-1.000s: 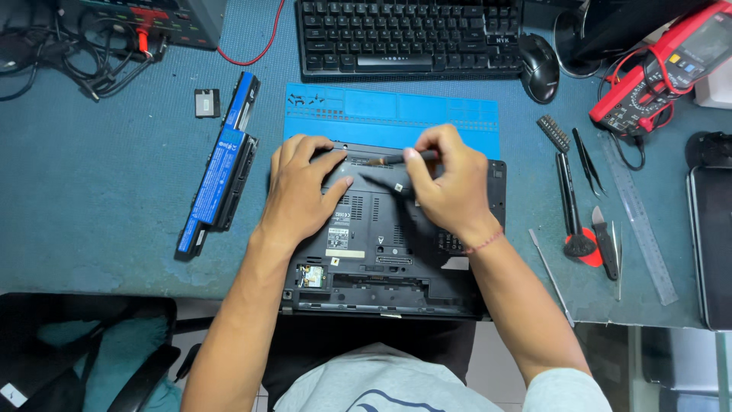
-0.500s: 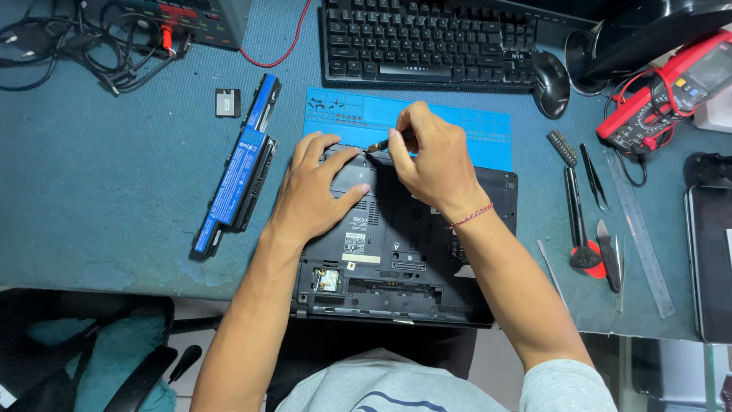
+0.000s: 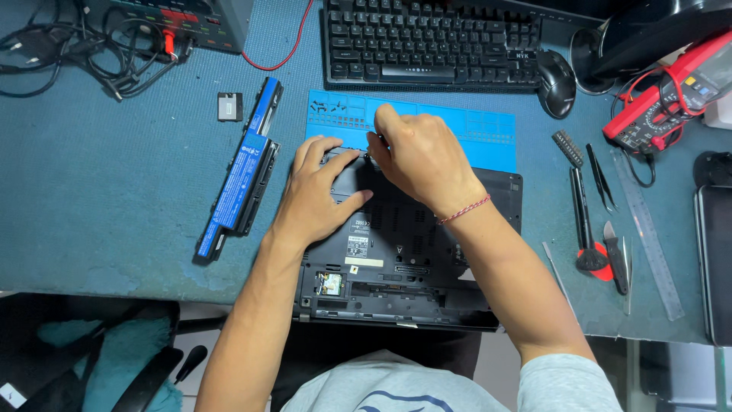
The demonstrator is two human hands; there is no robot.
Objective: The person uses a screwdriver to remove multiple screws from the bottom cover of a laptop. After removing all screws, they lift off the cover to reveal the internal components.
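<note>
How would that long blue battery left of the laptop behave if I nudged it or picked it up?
The battery looks like a rigid bar, so it would probably stay stiff when lifted. It lies flat on the table, with a rounded edge, so a push would likely slide or pivot it rather than tip it. Being long, it may tilt if gripped at one end.

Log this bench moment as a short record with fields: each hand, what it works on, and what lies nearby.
left hand: flat on the black upturned laptop, palm down
right hand: fingers pinched at the laptop's far edge; whatever they grip is hidden
under laptop: blue rectangular work mat
left of laptop: long blue-and-black battery pack
right of laptop: red-handled screwdriver
surface: blue-green desk
</note>
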